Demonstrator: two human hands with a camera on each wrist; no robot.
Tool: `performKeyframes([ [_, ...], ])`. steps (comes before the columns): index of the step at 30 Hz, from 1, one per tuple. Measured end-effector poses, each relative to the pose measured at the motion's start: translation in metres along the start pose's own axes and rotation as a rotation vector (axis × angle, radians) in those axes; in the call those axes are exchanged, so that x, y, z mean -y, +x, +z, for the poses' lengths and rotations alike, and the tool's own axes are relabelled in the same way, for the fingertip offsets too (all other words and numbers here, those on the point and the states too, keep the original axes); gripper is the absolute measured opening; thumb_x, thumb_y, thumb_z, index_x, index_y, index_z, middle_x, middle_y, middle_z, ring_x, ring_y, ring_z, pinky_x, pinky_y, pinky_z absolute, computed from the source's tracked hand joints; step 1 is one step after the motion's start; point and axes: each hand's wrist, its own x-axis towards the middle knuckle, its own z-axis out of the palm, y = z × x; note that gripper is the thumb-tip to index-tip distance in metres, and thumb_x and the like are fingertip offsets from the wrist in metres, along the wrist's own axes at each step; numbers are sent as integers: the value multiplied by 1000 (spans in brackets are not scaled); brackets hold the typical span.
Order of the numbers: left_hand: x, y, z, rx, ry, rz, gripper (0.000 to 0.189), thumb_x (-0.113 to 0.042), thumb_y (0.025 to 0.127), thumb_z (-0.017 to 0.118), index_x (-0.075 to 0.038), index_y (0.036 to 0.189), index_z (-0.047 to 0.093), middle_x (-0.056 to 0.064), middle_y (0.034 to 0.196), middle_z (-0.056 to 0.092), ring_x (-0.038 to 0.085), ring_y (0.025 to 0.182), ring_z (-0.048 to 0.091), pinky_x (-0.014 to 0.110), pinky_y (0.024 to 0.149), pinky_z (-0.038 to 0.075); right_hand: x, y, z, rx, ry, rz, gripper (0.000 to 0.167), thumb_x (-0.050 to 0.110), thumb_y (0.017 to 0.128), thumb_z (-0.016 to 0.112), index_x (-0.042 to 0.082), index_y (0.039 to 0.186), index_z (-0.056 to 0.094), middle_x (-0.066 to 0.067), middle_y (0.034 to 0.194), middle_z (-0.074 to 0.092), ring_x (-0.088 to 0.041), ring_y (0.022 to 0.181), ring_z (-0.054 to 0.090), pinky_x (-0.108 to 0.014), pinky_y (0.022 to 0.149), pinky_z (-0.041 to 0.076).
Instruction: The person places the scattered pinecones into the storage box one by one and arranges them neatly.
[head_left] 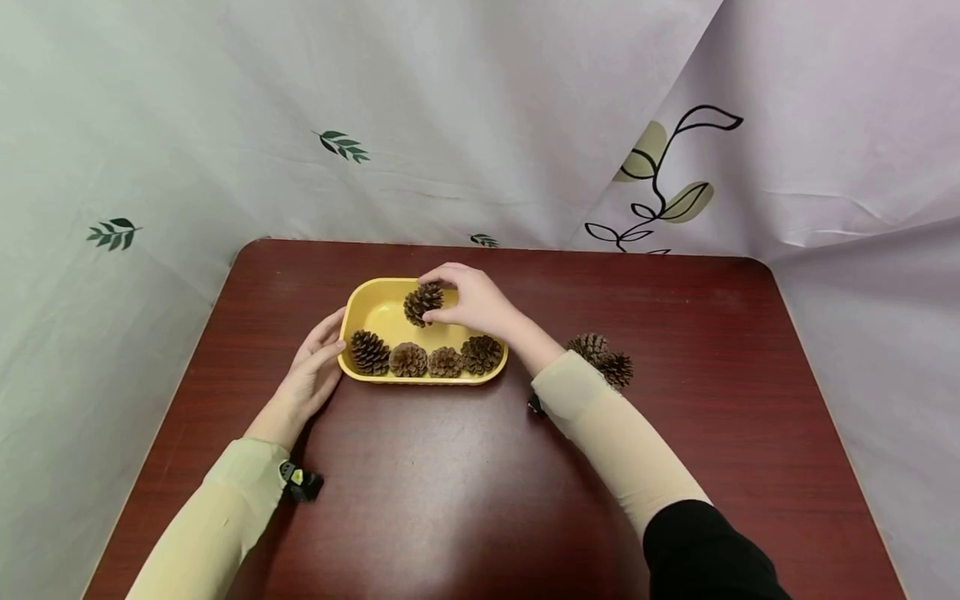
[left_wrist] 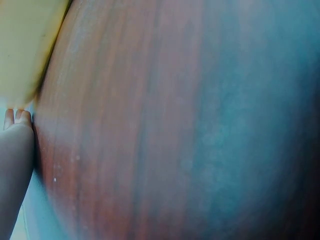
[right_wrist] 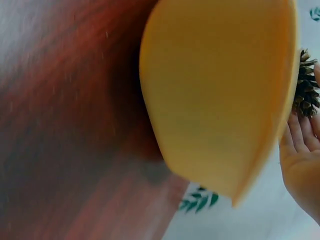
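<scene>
My right hand (head_left: 480, 302) pinches a brown pine cone (head_left: 422, 305) between thumb and fingers over the back of a yellow tray (head_left: 384, 317). That pine cone (right_wrist: 306, 86) shows past the tray wall in the right wrist view. Along the tray's front side sit several more pine cones (head_left: 408, 360) in a row. My left hand (head_left: 309, 377) touches the tray's left end, its fingers lying against the outer wall and the thumb at the rim. Only part of the left hand (left_wrist: 16, 160) appears in the left wrist view.
More pine cones (head_left: 592, 348) lie on the reddish-brown table (head_left: 450, 467) right of the tray, partly hidden by the right forearm. A pale curtain (head_left: 480, 108) with leaf prints hangs behind the table's far edge.
</scene>
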Motion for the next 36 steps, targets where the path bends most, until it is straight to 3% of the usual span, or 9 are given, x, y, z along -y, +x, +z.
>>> performKeyframes([
  [7, 0, 0, 1, 0, -15, 4, 52, 6, 109, 37, -22, 149, 54, -12, 148, 61, 4, 134, 57, 18, 105, 50, 5, 12, 22, -1, 14, 2, 56, 24, 92, 86, 7, 141, 67, -8, 146, 65, -25, 139, 59, -33, 119, 45],
  [21, -1, 0, 3, 8, -20, 4, 51, 5, 109, 36, -23, 147, 55, -13, 146, 63, 3, 132, 58, 18, 105, 50, 11, 37, 53, 65, -93, -12, 58, 28, 93, 84, 13, 145, 64, -5, 148, 65, -22, 143, 56, -35, 124, 40],
  [36, 0, -1, 1, 17, 3, 7, 51, 4, 109, 36, -23, 150, 52, -13, 147, 62, 3, 132, 59, 19, 105, 51, 13, 47, 73, 4, -60, 42, 56, 25, 93, 85, 15, 144, 65, -2, 146, 67, -20, 141, 59, -29, 121, 43],
])
